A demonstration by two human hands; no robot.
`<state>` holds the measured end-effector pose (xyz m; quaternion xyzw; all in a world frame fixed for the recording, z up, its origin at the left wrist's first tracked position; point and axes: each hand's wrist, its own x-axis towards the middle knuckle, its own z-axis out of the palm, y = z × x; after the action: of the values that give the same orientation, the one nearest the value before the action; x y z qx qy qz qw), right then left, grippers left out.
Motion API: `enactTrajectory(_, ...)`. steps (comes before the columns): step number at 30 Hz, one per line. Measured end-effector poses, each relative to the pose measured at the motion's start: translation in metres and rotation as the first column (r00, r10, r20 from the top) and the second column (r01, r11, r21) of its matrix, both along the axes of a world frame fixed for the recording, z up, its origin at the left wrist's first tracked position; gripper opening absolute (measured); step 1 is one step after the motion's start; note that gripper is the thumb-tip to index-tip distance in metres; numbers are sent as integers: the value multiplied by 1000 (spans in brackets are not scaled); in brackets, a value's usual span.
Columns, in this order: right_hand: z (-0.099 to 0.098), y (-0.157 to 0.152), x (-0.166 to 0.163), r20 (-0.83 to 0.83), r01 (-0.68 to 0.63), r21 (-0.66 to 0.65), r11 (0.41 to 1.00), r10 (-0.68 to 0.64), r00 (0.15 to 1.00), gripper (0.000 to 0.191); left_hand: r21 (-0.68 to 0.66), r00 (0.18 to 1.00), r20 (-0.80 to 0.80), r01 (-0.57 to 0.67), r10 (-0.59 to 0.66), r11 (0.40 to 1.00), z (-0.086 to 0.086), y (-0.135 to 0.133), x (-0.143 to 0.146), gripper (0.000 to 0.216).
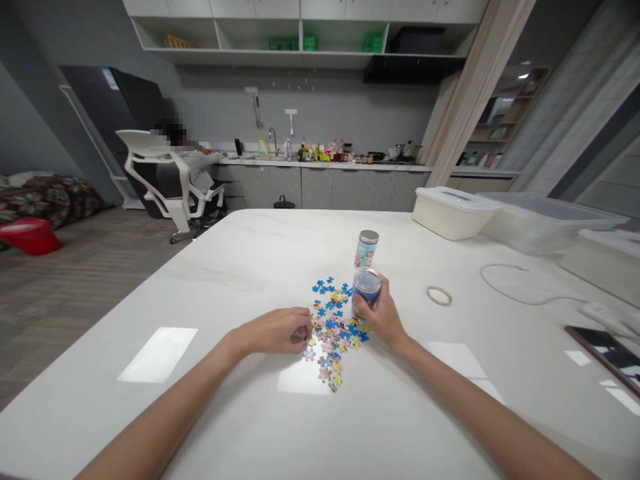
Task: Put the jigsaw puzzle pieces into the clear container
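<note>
A loose pile of small jigsaw puzzle pieces point(330, 330), blue, yellow and pink, is spread over the white table. My left hand point(285, 330) is at the pile's left edge, its fingers curled in and tips down by the pieces; what they hold, if anything, is hidden. My right hand point(384, 315) is wrapped round the side of a blue can point(367, 285) with a clear rim, tilted a little at the pile's right edge. Just behind it stands a second can point(367, 249), upright, light blue with pictures and a silver lid.
A round ring-like lid point(439, 295) lies right of my right hand. Farther right are a white cable point(505, 293), a phone point(607, 357) and lidded plastic boxes point(453, 213). Beyond the table point(225, 267), a person point(197, 167) sits in an office chair by the kitchen counter.
</note>
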<state>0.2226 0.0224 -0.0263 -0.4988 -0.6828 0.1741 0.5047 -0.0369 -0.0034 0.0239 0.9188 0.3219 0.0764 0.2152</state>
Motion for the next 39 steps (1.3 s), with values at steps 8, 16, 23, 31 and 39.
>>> enactTrajectory(8,-1,0,2,7,-13,-26,1000,13,1000,53,-79,1000,-4,4,-5,997,1,-3,2,19)
enactTrajectory(16,-2,-1,4,61,-1,56,998,-2,998,54,-24,999,6,49,-49,999,-2,-1,4,12)
enactTrajectory(23,6,-9,5,364,-214,379,900,68,929,59,263,913,373,-273,164,925,1,0,11,8)
enactTrajectory(31,15,-19,-4,516,-336,437,834,73,854,67,484,836,548,-356,40,799,4,-17,30,13)
enactTrajectory(39,15,-24,-9,521,-369,442,817,101,848,64,661,908,409,-227,-90,715,1,-16,31,18)
